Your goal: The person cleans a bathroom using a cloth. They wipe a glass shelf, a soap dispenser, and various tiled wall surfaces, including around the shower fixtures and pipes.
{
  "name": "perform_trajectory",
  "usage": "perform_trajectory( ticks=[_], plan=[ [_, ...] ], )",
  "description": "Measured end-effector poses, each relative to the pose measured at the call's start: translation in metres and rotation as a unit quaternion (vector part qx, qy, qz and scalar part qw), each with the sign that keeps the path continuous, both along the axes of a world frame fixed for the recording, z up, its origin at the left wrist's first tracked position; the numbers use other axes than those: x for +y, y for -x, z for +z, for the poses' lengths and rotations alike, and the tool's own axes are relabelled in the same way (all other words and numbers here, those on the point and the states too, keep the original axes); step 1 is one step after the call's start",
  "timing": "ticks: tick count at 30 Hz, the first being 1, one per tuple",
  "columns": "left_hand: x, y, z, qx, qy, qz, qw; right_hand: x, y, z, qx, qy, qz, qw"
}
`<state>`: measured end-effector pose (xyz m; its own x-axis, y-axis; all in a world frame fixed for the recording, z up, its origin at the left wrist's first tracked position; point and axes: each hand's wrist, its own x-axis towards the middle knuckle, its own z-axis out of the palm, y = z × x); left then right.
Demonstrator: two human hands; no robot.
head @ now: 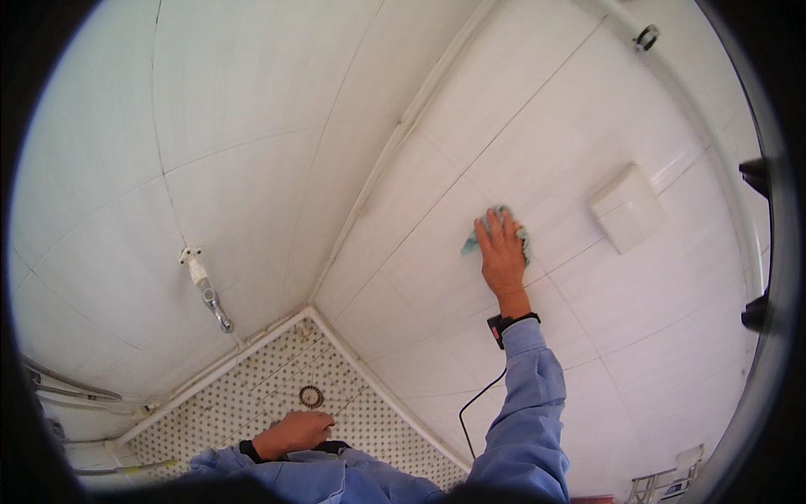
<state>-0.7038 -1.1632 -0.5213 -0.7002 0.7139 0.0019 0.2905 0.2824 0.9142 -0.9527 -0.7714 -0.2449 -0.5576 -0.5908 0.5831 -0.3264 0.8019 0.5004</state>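
Observation:
My right hand (pixel 504 258) presses a pale green cloth (pixel 470 244) flat against the white tiled wall (pixel 434 264). The cloth shows beyond my fingertips and on both sides of my hand. On that wrist sits a black strap with a small dark device (pixel 496 332), from which a thin black cable (pixel 461 412) hangs. My left hand (pixel 295 433) is held low in front of my body, above the floor, with its fingers curled. Its palm is hidden, so whether it holds anything cannot be seen.
A white box-shaped cover (pixel 626 211) juts from the wall to the right of my hand. A chrome tap (pixel 214 307) sticks out of the left wall (pixel 239 208). Below lies a dotted tile floor (pixel 252 394) with a round drain (pixel 311 396). A hose (pixel 79 392) is at far left.

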Motion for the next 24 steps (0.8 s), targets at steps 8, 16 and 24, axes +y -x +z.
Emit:
perform_trajectory(
  ticks=[8,16,24],
  plan=[
    [0.049,0.018,0.016,0.063,0.105,-0.014,0.992,-0.025,0.046,0.089,0.233,0.009,-0.017,0.972],
    [0.064,0.026,0.028,0.085,0.141,0.004,0.986,-0.026,0.099,0.206,0.402,0.190,-0.112,0.889],
    [0.027,0.055,0.027,0.111,0.097,0.029,0.989,-0.087,0.102,0.261,0.365,0.378,0.120,0.842]
  ],
)
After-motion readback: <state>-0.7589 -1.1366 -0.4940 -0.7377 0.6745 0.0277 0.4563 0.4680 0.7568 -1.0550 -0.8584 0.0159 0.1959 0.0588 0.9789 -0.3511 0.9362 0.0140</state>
